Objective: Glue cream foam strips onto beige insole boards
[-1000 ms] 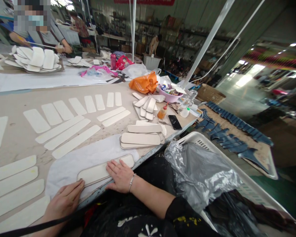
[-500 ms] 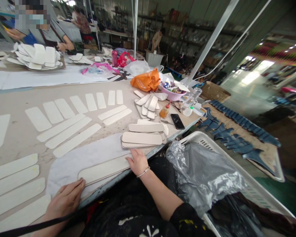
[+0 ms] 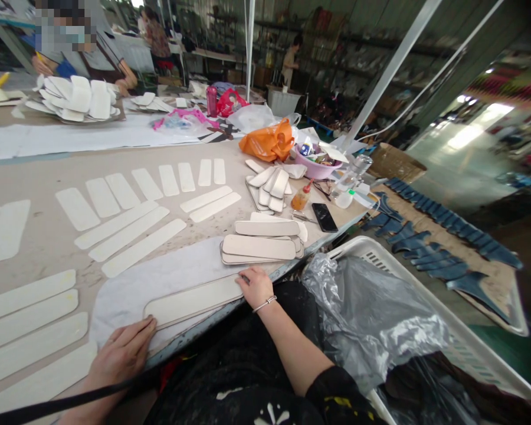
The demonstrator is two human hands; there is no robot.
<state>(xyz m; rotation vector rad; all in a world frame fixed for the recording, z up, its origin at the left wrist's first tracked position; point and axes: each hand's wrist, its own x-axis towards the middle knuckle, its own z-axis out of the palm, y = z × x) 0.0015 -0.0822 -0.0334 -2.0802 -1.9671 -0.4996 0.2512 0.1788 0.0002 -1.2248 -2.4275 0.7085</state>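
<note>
– In the head view, where's the cream round-ended strip (image 3: 194,299)?
– Lower centre of the frame, on white cloth (image 3: 159,271).
– And the grip?
– Left hand (image 3: 126,347), fingers together, touches its left end; right hand (image 3: 256,287), fingers curled, its right end. Whether either pinches, I can't tell.
– Nearby?
– Stacked strips (image 3: 260,247), just above the right hand.

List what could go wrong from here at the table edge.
The pale strip, with the left hand and right hand at its ends, lies close to the table edge and might slip off. The black phone, near that same edge, could be knocked down. The red-tipped bottle beside the heap of small pale pieces might tip and leak onto them.
</note>
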